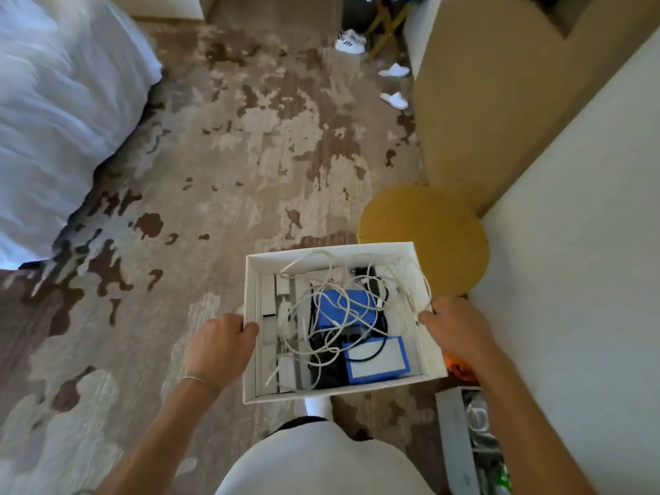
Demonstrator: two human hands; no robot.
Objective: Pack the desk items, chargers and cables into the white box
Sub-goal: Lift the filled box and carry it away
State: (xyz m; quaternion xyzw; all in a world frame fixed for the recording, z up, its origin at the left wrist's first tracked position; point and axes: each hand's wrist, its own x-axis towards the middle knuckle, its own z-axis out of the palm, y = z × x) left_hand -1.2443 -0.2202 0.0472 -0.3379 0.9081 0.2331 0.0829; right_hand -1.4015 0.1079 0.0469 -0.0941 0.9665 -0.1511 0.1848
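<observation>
The open white cardboard box rides in mid-air above the patterned carpet, just near of the round yellow stool. It looks thin-walled and light, likely to flex, so a two-sided grip suits it. Inside, loose white cables lie tangled over blue rectangular packs and could spill if tipped. The left hand clamps the left wall, the right hand the right wall, thumbs hooked inside.

Bare forearms, no sleeves; a thin silver bracelet circles the left wrist (well back from the fingers); white trousers.
</observation>
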